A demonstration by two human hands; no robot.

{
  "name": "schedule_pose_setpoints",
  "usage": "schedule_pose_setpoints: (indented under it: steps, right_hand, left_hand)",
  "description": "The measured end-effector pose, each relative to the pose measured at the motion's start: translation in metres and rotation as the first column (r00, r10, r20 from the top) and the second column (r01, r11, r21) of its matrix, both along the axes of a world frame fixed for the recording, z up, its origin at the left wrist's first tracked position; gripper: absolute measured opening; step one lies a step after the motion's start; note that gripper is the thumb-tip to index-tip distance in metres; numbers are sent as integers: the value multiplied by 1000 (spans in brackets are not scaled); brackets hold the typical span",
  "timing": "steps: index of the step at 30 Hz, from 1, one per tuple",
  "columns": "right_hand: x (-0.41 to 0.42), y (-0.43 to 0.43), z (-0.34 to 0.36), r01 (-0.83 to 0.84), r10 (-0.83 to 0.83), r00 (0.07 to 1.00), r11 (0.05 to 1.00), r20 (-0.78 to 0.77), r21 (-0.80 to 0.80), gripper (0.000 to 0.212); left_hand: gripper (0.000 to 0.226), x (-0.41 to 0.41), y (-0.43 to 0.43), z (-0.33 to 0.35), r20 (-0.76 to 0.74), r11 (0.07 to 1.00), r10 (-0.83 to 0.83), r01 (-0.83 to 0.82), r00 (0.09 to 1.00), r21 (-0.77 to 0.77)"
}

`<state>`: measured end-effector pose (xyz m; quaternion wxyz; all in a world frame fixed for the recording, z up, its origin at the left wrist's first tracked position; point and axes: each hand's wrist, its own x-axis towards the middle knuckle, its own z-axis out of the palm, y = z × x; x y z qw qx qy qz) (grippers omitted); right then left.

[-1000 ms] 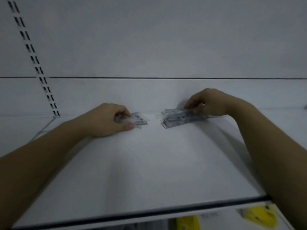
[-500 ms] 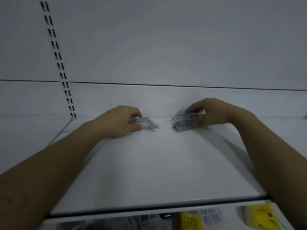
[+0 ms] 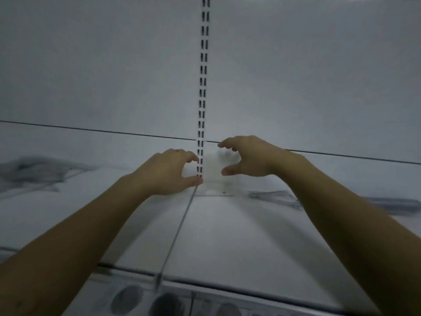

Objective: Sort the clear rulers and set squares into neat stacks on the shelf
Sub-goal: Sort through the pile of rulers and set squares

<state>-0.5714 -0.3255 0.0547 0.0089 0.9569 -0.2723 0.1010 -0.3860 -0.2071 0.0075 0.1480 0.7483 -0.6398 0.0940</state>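
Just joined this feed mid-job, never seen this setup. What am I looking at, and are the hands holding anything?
No machine: a person works bare-handed, and the single camera sits on their head, looking forward and down. The left hand and right hand are raised before a slotted upright on the back wall, above a white shelf. Their curved fingers face each other around a faint clear patch; blur hides whether anything is held. Grey smears on the shelf, left and right, may be clear rulers.
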Motion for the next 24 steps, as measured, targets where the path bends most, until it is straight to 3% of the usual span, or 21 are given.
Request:
schedule_pose_setpoints:
  steps: [6,14,19,24]
  right_hand:
    - [142,68,-11,-182,182,983,983,-5,35,78]
    - [287,154,-43,-299,313,946,944,-90,139,71]
    - [353,183,-66,-295,313,944,943,-106,153,69]
    - [387,183,-86,-262,266,964,945,3,195,73]
  left_hand:
    - [65,112,91,-12,-9,973,230,-229,973,9]
    - [66,243,215,-39,8,854,520,-520,854,-39]
    - [82,295,248,-43,1,762,647,-647,762,30]
    - [69,325,245,-52,-121,676,731,-737,672,-7]
